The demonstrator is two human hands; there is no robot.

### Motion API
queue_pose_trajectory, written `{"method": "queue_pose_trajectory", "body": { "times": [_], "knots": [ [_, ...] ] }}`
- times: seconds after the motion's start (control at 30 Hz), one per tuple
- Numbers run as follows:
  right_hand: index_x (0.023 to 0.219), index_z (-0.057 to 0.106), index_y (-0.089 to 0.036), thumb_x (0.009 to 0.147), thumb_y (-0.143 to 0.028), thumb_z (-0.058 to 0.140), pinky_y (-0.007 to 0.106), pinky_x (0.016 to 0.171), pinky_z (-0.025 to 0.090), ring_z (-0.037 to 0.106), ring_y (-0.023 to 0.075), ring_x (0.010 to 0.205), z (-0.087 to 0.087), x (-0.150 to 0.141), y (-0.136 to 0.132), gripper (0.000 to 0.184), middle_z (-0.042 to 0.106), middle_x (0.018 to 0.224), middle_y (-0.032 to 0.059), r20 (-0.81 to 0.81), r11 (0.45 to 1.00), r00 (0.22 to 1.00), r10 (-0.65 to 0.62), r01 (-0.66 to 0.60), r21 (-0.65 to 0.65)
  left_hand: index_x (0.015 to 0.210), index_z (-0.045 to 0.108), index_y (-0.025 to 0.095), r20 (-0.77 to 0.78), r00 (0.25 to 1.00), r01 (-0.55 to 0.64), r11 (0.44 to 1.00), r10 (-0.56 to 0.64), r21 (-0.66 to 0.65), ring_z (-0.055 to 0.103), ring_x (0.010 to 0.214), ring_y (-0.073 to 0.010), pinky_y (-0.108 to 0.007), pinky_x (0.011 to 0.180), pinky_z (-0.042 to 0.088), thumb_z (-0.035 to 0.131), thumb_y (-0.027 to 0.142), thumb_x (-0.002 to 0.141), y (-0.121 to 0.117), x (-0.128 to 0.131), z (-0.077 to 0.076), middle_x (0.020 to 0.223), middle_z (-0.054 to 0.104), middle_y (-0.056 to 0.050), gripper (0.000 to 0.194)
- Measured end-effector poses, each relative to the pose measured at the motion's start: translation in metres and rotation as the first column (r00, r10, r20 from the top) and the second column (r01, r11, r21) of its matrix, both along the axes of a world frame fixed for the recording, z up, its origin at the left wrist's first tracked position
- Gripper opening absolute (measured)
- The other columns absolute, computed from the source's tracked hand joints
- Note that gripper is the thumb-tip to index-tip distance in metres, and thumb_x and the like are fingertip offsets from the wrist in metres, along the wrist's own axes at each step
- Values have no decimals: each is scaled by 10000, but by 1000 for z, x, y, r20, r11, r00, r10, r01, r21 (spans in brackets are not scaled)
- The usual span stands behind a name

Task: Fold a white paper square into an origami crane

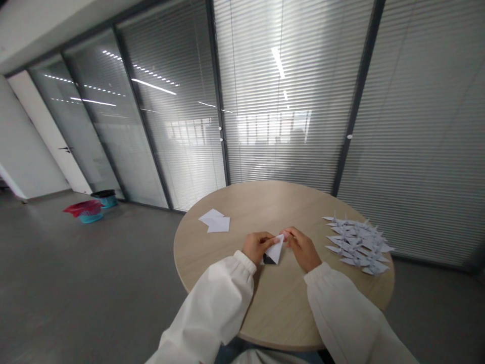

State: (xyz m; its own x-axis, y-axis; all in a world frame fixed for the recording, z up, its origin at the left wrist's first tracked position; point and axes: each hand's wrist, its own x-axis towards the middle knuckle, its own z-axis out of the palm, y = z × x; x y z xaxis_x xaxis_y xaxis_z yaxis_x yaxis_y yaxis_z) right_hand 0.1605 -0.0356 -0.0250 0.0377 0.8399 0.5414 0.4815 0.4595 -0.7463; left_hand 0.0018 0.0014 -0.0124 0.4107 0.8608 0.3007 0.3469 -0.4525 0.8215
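Note:
Both my hands meet over a small white folded paper triangle (274, 249) lying on the round wooden table (265, 212). My left hand (256, 246) pinches the paper's left edge with curled fingers. My right hand (303, 247) pinches its upper tip from the right. The paper's lower corner looks dark. White sleeves cover both my arms.
A pile of several folded white paper cranes (358, 243) lies at the table's right side. Flat white paper sheets (215, 221) lie at the far left of the tabletop. Glass walls with blinds stand behind. Coloured bins (92, 208) sit on the grey floor at left.

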Motion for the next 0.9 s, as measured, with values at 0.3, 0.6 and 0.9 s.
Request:
{"method": "queue_pose_trajectory", "body": {
  "times": [0.3, 0.6, 0.9],
  "knots": [
    [759, 574, -174, 785, -462, 445, 253, 599, 473, 569, 165, 687, 6, 1, -1, 317, 605, 724, 37, -236, 993, 968, 87, -102, -55, 723, 656, 74, 208, 978, 48, 982, -8, -185, 459, 477, -89, -196, 438, 319, 614, 501, 613, 3, 3, -6, 568, 580, -39, 442],
    [752, 556, -187, 779, -444, 450, 261, 616, 471, 558, 159, 656, 8, 0, -2, 279, 573, 695, 17, -224, 992, 972, 73, -93, -80, 702, 646, 87, 209, 975, 128, 959, -75, -252, 485, 491, -96, -195, 455, 346, 674, 477, 544, -1, 5, -3, 585, 591, -37, 422],
    [755, 548, -189, 791, -405, 428, 234, 607, 441, 544, 142, 643, 9, -2, -5, 250, 565, 687, -1, -153, 995, 986, 68, -79, -67, 705, 652, 69, 156, 980, 157, 961, -123, -228, 346, 464, -57, -189, 435, 245, 560, 549, 641, 4, 6, -11, 511, 457, 18, 492]
  ]
}}
